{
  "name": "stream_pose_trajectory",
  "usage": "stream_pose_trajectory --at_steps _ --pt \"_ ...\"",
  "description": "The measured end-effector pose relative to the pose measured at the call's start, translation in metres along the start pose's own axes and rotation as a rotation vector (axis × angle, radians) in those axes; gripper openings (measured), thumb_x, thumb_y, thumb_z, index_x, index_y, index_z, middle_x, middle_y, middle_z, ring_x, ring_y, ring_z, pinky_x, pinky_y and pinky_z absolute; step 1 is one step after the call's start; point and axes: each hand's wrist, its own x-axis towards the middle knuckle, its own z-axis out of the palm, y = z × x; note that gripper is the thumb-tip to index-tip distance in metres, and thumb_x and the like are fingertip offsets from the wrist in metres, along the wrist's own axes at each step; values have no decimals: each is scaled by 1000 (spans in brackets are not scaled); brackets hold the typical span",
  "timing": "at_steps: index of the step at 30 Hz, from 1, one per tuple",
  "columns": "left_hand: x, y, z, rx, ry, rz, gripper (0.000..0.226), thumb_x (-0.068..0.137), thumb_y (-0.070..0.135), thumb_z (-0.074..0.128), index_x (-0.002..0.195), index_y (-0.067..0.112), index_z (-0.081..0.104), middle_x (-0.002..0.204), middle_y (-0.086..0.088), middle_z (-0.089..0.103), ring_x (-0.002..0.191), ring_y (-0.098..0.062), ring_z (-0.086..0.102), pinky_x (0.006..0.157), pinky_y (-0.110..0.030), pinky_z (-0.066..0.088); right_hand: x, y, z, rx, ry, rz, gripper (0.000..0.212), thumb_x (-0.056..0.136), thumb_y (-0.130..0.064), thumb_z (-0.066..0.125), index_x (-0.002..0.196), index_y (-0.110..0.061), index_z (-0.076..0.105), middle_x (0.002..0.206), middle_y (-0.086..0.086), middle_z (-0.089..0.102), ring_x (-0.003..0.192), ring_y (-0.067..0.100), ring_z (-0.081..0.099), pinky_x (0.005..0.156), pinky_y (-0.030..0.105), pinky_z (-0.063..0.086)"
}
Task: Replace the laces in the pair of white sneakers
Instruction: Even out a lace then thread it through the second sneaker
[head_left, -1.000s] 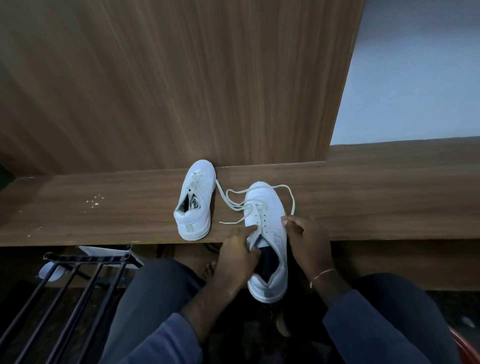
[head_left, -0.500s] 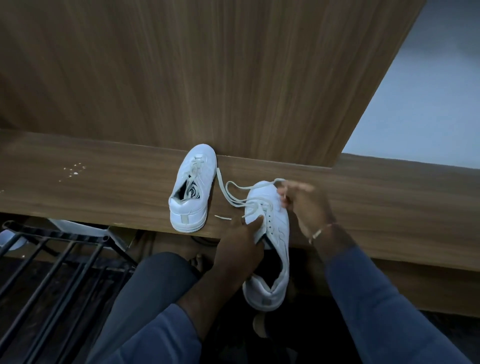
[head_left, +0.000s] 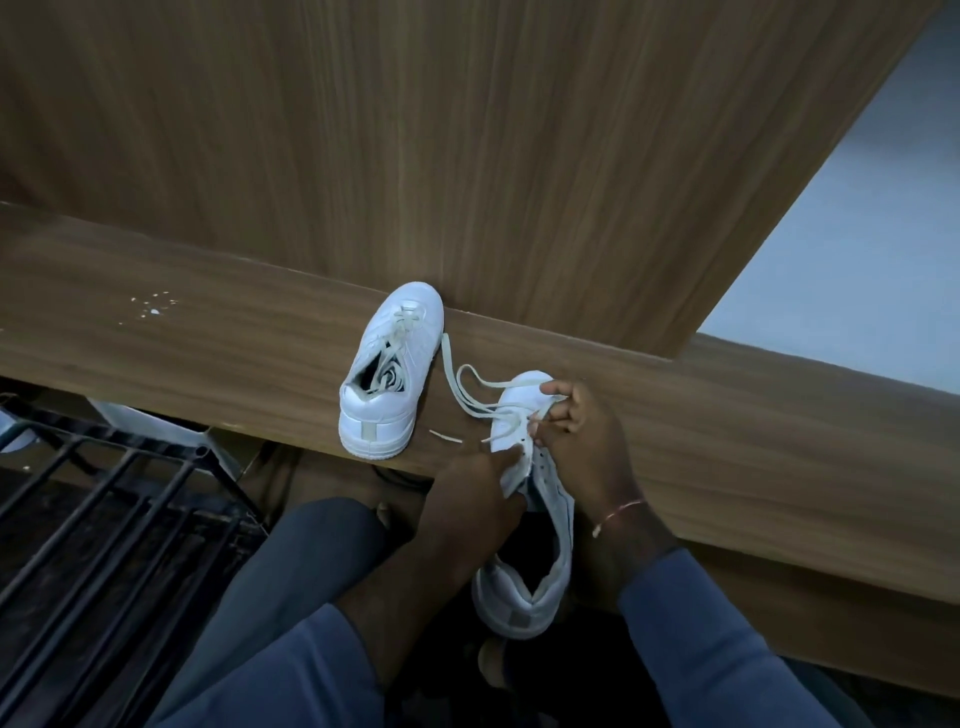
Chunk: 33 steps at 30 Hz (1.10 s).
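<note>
Your right hand (head_left: 579, 431) sits over the toe end of the nearer sneaker (head_left: 519, 592), fingers curled and pinching the loose lace (head_left: 467, 397) just above the front eyelets. From that pinch the lace runs out to your left in long slack loops across the table (head_left: 208, 353), one end lying just beside the heel of the second sneaker (head_left: 389, 374). A thin thread (head_left: 618, 512) circles your right wrist.

Your left hand (head_left: 475, 491) grips the nearer sneaker along its left eyelet edge, thumb laid on top and the other fingers tucked under or inside; how far they reach you cannot tell. That sneaker rests with its toe on the table's near edge and its heel hanging off toward your lap, between your two forearms.

The second sneaker stands upright on the table, well clear of both hands, its toe touching the wooden panel (head_left: 415, 156) and its own lace partly threaded. Pale specks (head_left: 153, 304) dot the table farther left, and a black metal rack (head_left: 104, 519) stands below, beside your left knee.
</note>
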Motion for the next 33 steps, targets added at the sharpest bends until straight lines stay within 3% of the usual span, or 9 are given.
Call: stream_pose_trajectory --at_steps 5,9,12,15,19,22,25,29,33 --pt "-2 2 3 21 45 1 43 77 17 66 121 18 64 112 -6 64 105 -22 59 79 -15 33 2 -4 5 -174 -61 -115 35 86 1 65 105 -26 56 68 -4 57 62 1 55 63 10 41" --pt "-2 -2 6 21 48 -25 39 77 22 65 116 18 61 106 -3 62 98 -21 60 73 -18 35 3 -16 9 -594 -211 -289 33 88 -1 55 117 -18 56 82 -3 64 77 11 56 61 12 30" --pt "-2 -4 10 17 58 -46 47 78 27 66 123 17 56 113 -3 59 103 -22 59 79 -24 42 6 -23 8 -760 -273 -329 30 84 2 48 109 -13 55 84 -1 60 82 13 53 65 20 30" --pt "0 -5 10 -3 55 -71 50 77 28 65 123 15 52 115 -4 56 106 -23 56 85 -33 46 7 -16 3 -474 -216 -214 28 85 2 45 104 -16 56 82 -1 62 77 15 59 67 30 44" --pt "8 -1 9 -37 120 29 56 75 20 67 128 9 52 118 -10 57 111 -26 53 90 -27 38 -6 1 0 -165 4 9 24 87 -2 56 101 -21 61 89 -2 69 85 13 66 79 30 53" --pt "15 2 7 -48 116 66 56 76 18 65 130 9 51 119 -11 57 110 -26 54 91 -26 39 -11 8 -2 -149 -13 56 14 84 -5 64 86 -17 70 82 -7 70 75 6 65 70 22 50" --pt "21 -2 9 -17 110 74 39 75 18 62 114 12 60 105 -7 59 95 -21 57 77 -25 42 -10 10 -2 -235 -119 7 11 81 -7 67 84 -14 75 78 -7 71 68 0 61 62 14 44" --pt "28 -5 8 -36 91 34 14 77 22 61 89 18 67 85 2 64 77 -13 59 65 -26 43 -4 17 5 -301 -149 -63 9 82 -10 67 79 -14 75 74 -3 69 66 2 61 58 13 41" --pt "33 2 0 -136 8 -44 20 67 27 55 81 19 67 75 6 63 70 -9 58 63 -27 46 -1 26 8 -114 -134 -10 10 81 -8 70 80 -14 77 73 -2 73 67 4 65 62 18 48"
